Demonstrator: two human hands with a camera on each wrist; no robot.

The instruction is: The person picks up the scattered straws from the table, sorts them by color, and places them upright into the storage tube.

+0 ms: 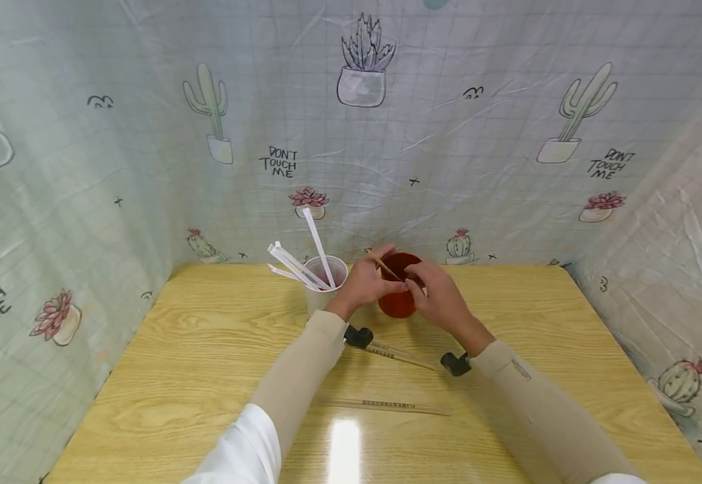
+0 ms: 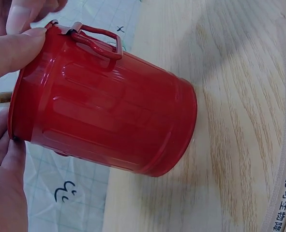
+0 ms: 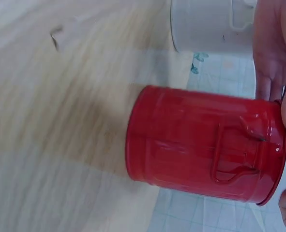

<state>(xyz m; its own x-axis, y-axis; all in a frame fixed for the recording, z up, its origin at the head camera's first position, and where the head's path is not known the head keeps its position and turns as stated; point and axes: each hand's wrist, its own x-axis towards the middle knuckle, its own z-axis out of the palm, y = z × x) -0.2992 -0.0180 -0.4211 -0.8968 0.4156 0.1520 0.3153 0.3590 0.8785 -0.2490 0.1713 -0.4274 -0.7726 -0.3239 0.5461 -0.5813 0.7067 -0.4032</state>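
A red metal bucket [image 1: 397, 306] with a wire side handle [image 2: 101, 43] stands upright near the table's far edge. My left hand [image 1: 364, 277] grips its rim, with the thumb [image 2: 24, 50] on the near side and fingers round the left. A thin tan stick [image 1: 382, 263] leans out of the mouth, past the left hand's fingers. The right hand [image 1: 438, 292] bends its fingers over the opposite side of the mouth; I cannot tell what its fingertips hold. In the right wrist view, the bucket's body [image 3: 196, 142] blocks its inside.
Left of the red bucket stands a white bucket [image 1: 315, 302] holding several white paper-wrapped straws [image 1: 319, 245]. Tan wrapped straws with printed lettering lie under the forearms [image 1: 399, 358] and nearer the front [image 1: 387, 405]. A patterned curtain [image 1: 496, 202] hangs behind the table.
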